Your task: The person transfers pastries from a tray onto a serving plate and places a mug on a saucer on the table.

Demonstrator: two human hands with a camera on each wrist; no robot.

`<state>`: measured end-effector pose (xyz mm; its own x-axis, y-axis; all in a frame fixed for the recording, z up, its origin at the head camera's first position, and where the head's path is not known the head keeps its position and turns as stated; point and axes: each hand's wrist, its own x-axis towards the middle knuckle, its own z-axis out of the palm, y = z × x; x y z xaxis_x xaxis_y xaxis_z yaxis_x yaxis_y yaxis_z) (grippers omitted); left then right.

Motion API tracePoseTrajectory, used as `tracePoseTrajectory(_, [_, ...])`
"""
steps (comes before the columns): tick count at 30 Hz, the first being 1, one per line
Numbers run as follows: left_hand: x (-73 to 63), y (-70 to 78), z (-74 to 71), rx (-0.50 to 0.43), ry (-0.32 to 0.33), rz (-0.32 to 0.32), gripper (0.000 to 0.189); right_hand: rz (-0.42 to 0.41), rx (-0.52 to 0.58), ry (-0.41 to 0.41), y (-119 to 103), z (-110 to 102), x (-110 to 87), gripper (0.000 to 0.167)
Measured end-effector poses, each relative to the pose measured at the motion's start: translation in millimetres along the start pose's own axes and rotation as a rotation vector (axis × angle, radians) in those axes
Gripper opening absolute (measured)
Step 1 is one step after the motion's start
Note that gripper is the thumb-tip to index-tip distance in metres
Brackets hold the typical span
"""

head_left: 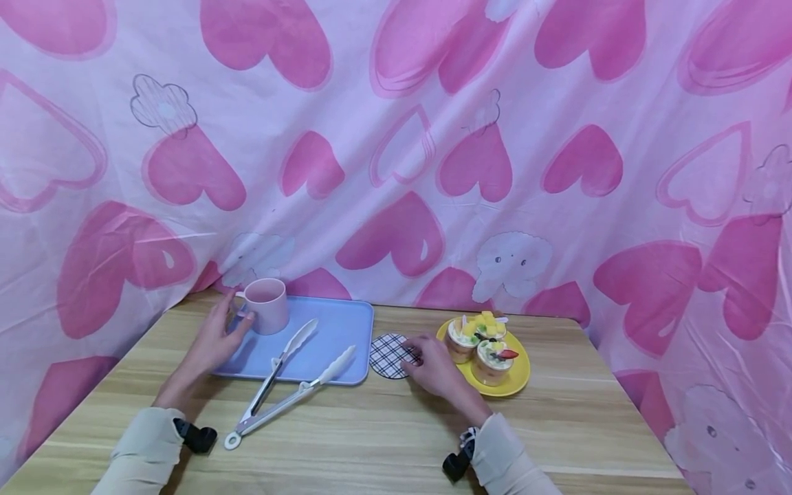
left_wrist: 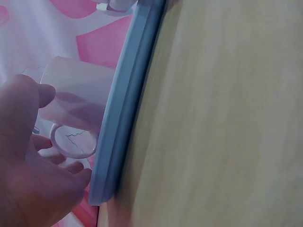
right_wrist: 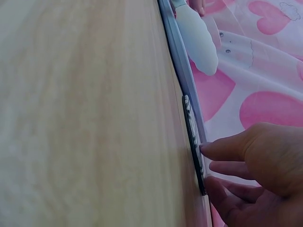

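Note:
A pink mug (head_left: 267, 309) stands upright on the blue tray (head_left: 361, 323), its handle toward my left hand (head_left: 216, 338). That hand is beside the mug, thumb and fingers spread around the handle side; in the left wrist view the thumb (left_wrist: 46, 95) overlaps the mug's wall near the rim. A round black-and-white checked coaster (head_left: 390, 354) lies flat on the table right of the tray. My right hand (head_left: 436, 368) reaches over the coaster's right edge, thumb and fingers apart, fingertips right at its surface and rim.
White-tipped tongs (head_left: 272, 405) lie spread, their tips over the tray and their hinge end on the wooden table (head_left: 346, 454). A yellow plate (head_left: 522, 375) with several fruit-topped dessert cups (head_left: 493, 364) stands right of my right hand. A heart-patterned pink cloth (head_left: 390, 165) hangs behind.

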<state>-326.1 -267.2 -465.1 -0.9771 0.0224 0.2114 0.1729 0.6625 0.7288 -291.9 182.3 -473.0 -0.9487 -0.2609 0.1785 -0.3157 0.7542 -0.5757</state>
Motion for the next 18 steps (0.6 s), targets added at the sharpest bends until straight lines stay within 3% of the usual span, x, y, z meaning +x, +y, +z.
tracePoseTrajectory(5, [-1.0,-0.7,-0.8,-0.056,0.003,0.000,0.083,0.001,0.002,-0.004,-0.3,-1.8,-0.1,0.040])
tracePoseTrajectory(11, [-2.7,-2.4,-0.9,-0.114,0.072,-0.002,0.064,0.016,0.022,-0.003,0.1,-3.0,-0.2,0.045])
tracePoseTrajectory(15, [-3.8,-1.3,0.3,-0.169,0.094,-0.081,0.058,0.019,0.024,-0.004,1.6,-2.9,0.1,0.046])
tracePoseTrajectory(18, [-4.6,-0.9,0.9,-0.221,0.068,-0.147,0.061,0.010,0.011,-0.002,2.4,-3.1,-0.1,0.046])
